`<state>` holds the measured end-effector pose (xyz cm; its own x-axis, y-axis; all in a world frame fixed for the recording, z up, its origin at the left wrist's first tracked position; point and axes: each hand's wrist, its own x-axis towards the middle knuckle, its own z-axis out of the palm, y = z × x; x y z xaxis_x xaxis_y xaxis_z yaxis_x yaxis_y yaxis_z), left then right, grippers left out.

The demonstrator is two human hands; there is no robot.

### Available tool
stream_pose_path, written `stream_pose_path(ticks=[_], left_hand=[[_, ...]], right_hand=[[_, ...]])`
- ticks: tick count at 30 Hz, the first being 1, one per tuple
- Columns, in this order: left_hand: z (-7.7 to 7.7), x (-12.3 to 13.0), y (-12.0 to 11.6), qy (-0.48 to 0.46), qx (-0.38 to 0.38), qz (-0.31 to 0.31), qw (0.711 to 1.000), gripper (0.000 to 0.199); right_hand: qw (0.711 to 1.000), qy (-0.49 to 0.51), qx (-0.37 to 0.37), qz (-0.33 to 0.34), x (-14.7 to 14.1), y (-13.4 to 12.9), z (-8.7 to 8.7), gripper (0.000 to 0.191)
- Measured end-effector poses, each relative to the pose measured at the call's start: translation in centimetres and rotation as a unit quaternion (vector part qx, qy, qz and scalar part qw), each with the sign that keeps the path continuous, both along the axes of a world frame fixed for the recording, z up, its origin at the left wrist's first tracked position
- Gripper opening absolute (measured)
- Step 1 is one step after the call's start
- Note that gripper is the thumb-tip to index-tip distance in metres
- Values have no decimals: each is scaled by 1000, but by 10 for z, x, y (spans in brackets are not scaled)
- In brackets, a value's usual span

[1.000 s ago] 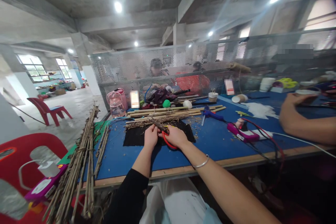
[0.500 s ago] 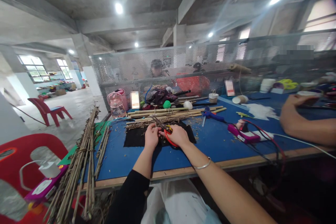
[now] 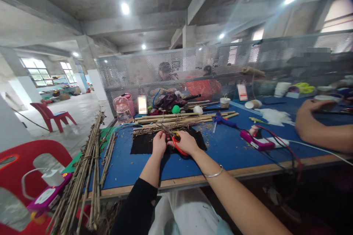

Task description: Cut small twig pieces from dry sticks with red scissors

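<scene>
My right hand (image 3: 185, 142) is closed around the red handles of a pair of scissors (image 3: 176, 141), whose blades point up and to the left. Close beside it, my left hand (image 3: 159, 143) is closed, its fingers pinched together near the blades. What it pinches is too small to make out. Both hands are over a black cloth (image 3: 140, 145) on the blue tabletop. Just beyond them lies a row of thin dry sticks (image 3: 143, 130), with thicker pale sticks (image 3: 190, 117) behind.
A bundle of long dry stalks (image 3: 86, 165) leans over the table's left edge. To the right are a blue glue gun (image 3: 224, 121) and a purple power strip (image 3: 256, 140) with cables. Another person's arm (image 3: 317, 126) rests at far right. A perforated metal screen (image 3: 132, 73) stands behind.
My hands stay in almost the same place, with the scissors still in the right one. The whole view has shifted very slightly.
</scene>
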<state>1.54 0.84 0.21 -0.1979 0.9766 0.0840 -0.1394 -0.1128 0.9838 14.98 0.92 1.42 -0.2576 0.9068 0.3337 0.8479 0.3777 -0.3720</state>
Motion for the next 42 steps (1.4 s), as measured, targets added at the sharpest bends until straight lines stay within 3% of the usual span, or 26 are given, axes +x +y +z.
stream_pose_path(ticks=[7,11,16,24,33,42], left_hand=[[-4,0,1,62,75,-12,995,18],[-4,0,0,67,73,-28,995,19],[-3,-2,-2,131,88,1,988,21],[-5,-5,-2,166,85,26,982,24],[-5,-5,0,173,78,44,981,24],[-6,-6,0,198,66,45,977,24]], right_hand=[[1000,12,5,0,0,3,-6,54],[1000,5,23,6,0,3,-7,57],[998,-16,61,-11,-2,2,-4,64],[999,-36,7,-25,-2,-2,0,49],[998,-47,-2,-39,-3,-6,3,24],[998,-43,6,-49,-4,-4,0,26]])
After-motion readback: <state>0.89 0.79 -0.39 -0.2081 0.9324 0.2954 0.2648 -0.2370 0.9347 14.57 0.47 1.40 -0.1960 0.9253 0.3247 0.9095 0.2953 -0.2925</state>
